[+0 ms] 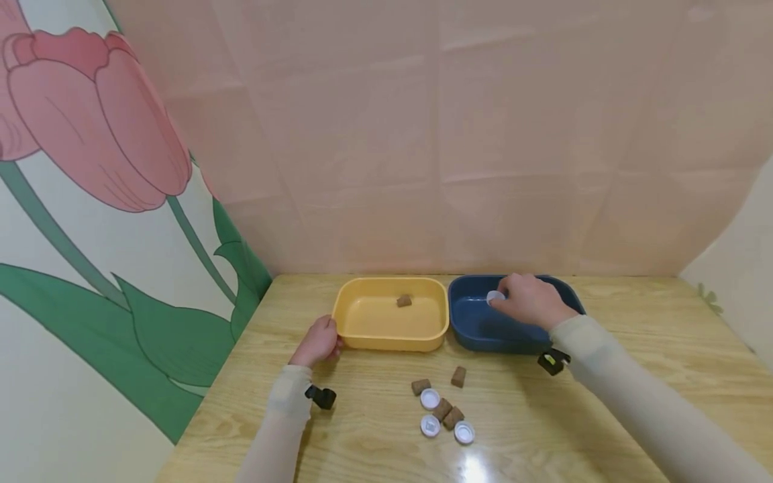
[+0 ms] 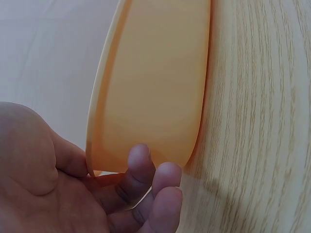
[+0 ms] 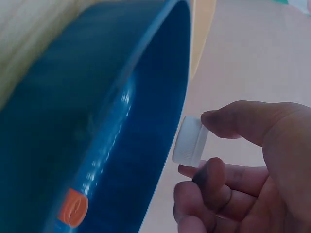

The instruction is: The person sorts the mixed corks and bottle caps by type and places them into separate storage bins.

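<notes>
My right hand (image 1: 531,298) pinches a white ribbed bottle cap (image 3: 189,141) between thumb and fingers, above the blue tray (image 1: 501,345). An orange cap (image 3: 74,208) lies inside that tray in the right wrist view. At the left end of the yellow tray (image 1: 386,342), my left hand (image 1: 319,341) holds the rim, its thumb at the edge and its fingers curled against the outside wall. One brown cork (image 1: 404,300) lies in the yellow tray.
In front of the trays, several brown corks (image 1: 458,376) and white caps (image 1: 464,433) lie loosely on the wooden table (image 1: 362,422). A pinkish cloth (image 1: 423,134) hangs behind the trays. On the left stands a wall with a painted tulip (image 1: 102,114).
</notes>
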`<act>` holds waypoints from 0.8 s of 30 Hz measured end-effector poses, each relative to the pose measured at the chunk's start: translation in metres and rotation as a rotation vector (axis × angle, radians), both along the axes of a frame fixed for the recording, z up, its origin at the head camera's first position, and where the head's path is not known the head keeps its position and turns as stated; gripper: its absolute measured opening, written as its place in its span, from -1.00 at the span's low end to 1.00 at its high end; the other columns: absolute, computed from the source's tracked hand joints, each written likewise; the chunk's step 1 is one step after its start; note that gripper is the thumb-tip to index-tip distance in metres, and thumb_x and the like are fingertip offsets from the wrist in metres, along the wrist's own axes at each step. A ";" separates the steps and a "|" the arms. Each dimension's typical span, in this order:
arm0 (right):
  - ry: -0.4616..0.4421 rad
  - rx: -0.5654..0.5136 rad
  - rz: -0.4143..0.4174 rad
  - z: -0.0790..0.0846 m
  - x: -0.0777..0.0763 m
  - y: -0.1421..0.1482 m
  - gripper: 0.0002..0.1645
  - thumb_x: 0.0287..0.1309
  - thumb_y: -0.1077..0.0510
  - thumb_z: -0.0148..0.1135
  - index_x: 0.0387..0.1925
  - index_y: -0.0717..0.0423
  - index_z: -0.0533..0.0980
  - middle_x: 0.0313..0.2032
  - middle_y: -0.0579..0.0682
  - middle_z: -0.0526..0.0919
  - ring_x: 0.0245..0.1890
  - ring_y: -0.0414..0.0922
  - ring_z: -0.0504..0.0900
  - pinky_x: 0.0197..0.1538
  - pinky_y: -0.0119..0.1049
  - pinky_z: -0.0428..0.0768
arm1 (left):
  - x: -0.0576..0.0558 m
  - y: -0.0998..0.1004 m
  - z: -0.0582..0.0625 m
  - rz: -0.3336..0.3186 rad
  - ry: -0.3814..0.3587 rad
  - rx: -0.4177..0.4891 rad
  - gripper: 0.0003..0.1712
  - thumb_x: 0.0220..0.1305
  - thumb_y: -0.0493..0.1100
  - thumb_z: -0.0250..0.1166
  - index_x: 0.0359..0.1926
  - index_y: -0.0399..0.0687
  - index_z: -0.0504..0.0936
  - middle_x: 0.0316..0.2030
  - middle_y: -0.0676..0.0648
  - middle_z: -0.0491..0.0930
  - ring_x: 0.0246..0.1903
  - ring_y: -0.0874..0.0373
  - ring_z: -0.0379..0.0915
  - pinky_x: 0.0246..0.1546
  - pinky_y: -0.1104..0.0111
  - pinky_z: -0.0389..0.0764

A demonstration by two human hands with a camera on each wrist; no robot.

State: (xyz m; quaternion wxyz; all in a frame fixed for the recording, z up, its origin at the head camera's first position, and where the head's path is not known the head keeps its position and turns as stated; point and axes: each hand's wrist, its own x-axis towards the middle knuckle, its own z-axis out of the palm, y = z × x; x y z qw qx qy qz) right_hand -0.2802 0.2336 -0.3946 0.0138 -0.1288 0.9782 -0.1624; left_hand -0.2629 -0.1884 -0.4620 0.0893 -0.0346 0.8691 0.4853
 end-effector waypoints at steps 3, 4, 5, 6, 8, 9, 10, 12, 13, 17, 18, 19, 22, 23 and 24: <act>-0.016 0.021 0.024 0.002 -0.005 0.006 -0.68 0.30 -0.06 0.23 -0.44 0.07 0.61 -0.59 -0.08 0.52 -0.61 -0.13 0.42 -0.50 -0.23 0.35 | 0.000 0.000 0.000 -0.006 0.003 0.008 -0.55 0.60 -0.12 -0.32 0.01 -0.31 0.44 -0.45 -0.12 0.47 -0.58 0.08 0.44 -0.51 0.25 0.60; -0.020 0.027 0.033 0.003 -0.007 0.007 -0.66 0.30 -0.06 0.23 -0.50 0.05 0.59 -0.63 -0.08 0.49 -0.62 -0.13 0.40 -0.50 -0.23 0.33 | 0.000 0.000 0.000 -0.005 0.002 0.011 -0.55 0.60 -0.12 -0.32 0.01 -0.31 0.43 -0.45 -0.11 0.47 -0.58 0.08 0.44 -0.51 0.25 0.60; -0.028 0.031 0.044 0.004 -0.009 0.008 -0.65 0.30 -0.05 0.22 -0.54 0.03 0.57 -0.65 -0.09 0.48 -0.64 -0.13 0.39 -0.51 -0.23 0.32 | 0.000 0.000 0.000 -0.005 0.001 0.013 -0.55 0.60 -0.12 -0.33 0.02 -0.31 0.43 -0.45 -0.11 0.46 -0.58 0.08 0.44 -0.51 0.25 0.60; -0.036 0.039 0.051 0.004 -0.010 0.009 -0.63 0.31 -0.06 0.22 -0.57 0.02 0.55 -0.67 -0.10 0.46 -0.65 -0.14 0.39 -0.51 -0.23 0.32 | 0.000 0.000 0.000 -0.005 0.003 0.013 -0.55 0.60 -0.12 -0.33 0.02 -0.31 0.43 -0.46 -0.10 0.46 -0.58 0.08 0.44 -0.51 0.25 0.60; -0.055 0.052 0.058 0.004 -0.013 0.011 -0.58 0.32 -0.06 0.19 -0.63 0.00 0.51 -0.70 -0.11 0.44 -0.66 -0.15 0.39 -0.52 -0.23 0.32 | 0.000 0.000 0.000 -0.003 0.001 0.015 -0.55 0.60 -0.12 -0.33 0.02 -0.31 0.44 -0.46 -0.09 0.46 -0.57 0.08 0.44 -0.51 0.24 0.60; -0.065 0.056 0.059 0.004 -0.015 0.012 -0.55 0.33 -0.06 0.18 -0.67 0.00 0.49 -0.72 -0.11 0.43 -0.68 -0.15 0.39 -0.52 -0.23 0.32 | 0.000 0.000 0.000 -0.001 0.000 0.014 -0.55 0.60 -0.11 -0.32 0.02 -0.31 0.44 -0.46 -0.08 0.46 -0.57 0.08 0.44 -0.50 0.25 0.60; -0.075 0.058 0.060 0.003 -0.016 0.013 -0.53 0.33 -0.05 0.17 -0.70 -0.01 0.46 -0.74 -0.11 0.42 -0.69 -0.15 0.38 -0.53 -0.24 0.33 | 0.001 0.000 0.000 -0.004 0.004 0.013 -0.55 0.60 -0.12 -0.32 0.02 -0.32 0.44 -0.46 -0.09 0.46 -0.57 0.08 0.44 -0.51 0.24 0.60; -0.083 0.065 0.061 0.002 -0.020 0.016 -0.50 0.32 -0.02 0.17 -0.75 -0.02 0.42 -0.77 -0.12 0.39 -0.72 -0.16 0.35 -0.53 -0.24 0.33 | 0.001 0.000 0.000 -0.009 0.011 0.010 -0.55 0.60 -0.13 -0.33 0.02 -0.33 0.44 -0.46 -0.09 0.46 -0.58 0.08 0.44 -0.51 0.24 0.60; -0.084 0.068 0.062 0.001 -0.022 0.017 -0.49 0.31 -0.01 0.17 -0.77 -0.02 0.41 -0.78 -0.13 0.37 -0.72 -0.17 0.34 -0.53 -0.24 0.33 | 0.001 0.001 0.000 -0.009 0.012 0.009 -0.55 0.60 -0.13 -0.33 0.02 -0.33 0.44 -0.46 -0.09 0.46 -0.58 0.08 0.44 -0.51 0.24 0.60; -0.094 0.072 0.074 -0.003 -0.030 0.022 -0.52 0.27 0.03 0.20 -0.76 0.01 0.43 -0.76 -0.13 0.37 -0.71 -0.17 0.34 -0.49 -0.24 0.34 | 0.001 0.002 0.000 -0.009 0.012 0.008 -0.56 0.60 -0.14 -0.32 0.01 -0.30 0.44 -0.46 -0.09 0.46 -0.58 0.09 0.43 -0.52 0.25 0.60; -0.102 0.071 0.077 -0.004 -0.032 0.023 -0.54 0.28 0.02 0.20 -0.73 0.03 0.46 -0.74 -0.13 0.39 -0.70 -0.16 0.36 -0.48 -0.24 0.36 | 0.001 0.002 0.000 -0.005 0.009 0.008 -0.57 0.60 -0.14 -0.32 0.00 -0.29 0.44 -0.46 -0.09 0.46 -0.58 0.09 0.43 -0.52 0.26 0.59; -0.114 0.071 0.082 -0.005 -0.034 0.023 -0.57 0.29 0.01 0.21 -0.69 0.05 0.50 -0.72 -0.12 0.42 -0.68 -0.16 0.38 -0.46 -0.23 0.38 | 0.001 0.002 0.000 -0.004 0.008 0.008 -0.57 0.60 -0.14 -0.32 0.00 -0.28 0.44 -0.46 -0.09 0.46 -0.58 0.09 0.43 -0.51 0.26 0.59; -0.159 0.067 0.090 -0.008 -0.040 0.025 -0.62 0.30 0.00 0.24 -0.56 0.14 0.60 -0.65 -0.09 0.48 -0.64 -0.15 0.42 -0.41 -0.23 0.41 | 0.002 0.002 0.001 -0.002 0.011 0.007 -0.57 0.60 -0.14 -0.32 -0.01 -0.29 0.44 -0.46 -0.09 0.46 -0.58 0.09 0.43 -0.52 0.26 0.59; -0.174 0.066 0.094 -0.009 -0.042 0.026 -0.63 0.30 0.00 0.25 -0.51 0.17 0.63 -0.63 -0.07 0.50 -0.64 -0.15 0.42 -0.41 -0.23 0.42 | 0.002 0.002 0.001 -0.002 0.011 0.009 -0.57 0.60 -0.14 -0.32 -0.01 -0.29 0.44 -0.46 -0.09 0.46 -0.58 0.09 0.43 -0.52 0.26 0.59; -0.190 0.065 0.094 -0.009 -0.043 0.026 -0.64 0.30 0.00 0.26 -0.49 0.18 0.64 -0.62 -0.07 0.50 -0.64 -0.15 0.43 -0.42 -0.23 0.42 | 0.003 0.002 0.002 -0.003 0.011 0.010 -0.57 0.60 -0.15 -0.32 -0.01 -0.30 0.44 -0.46 -0.09 0.46 -0.58 0.09 0.43 -0.52 0.26 0.59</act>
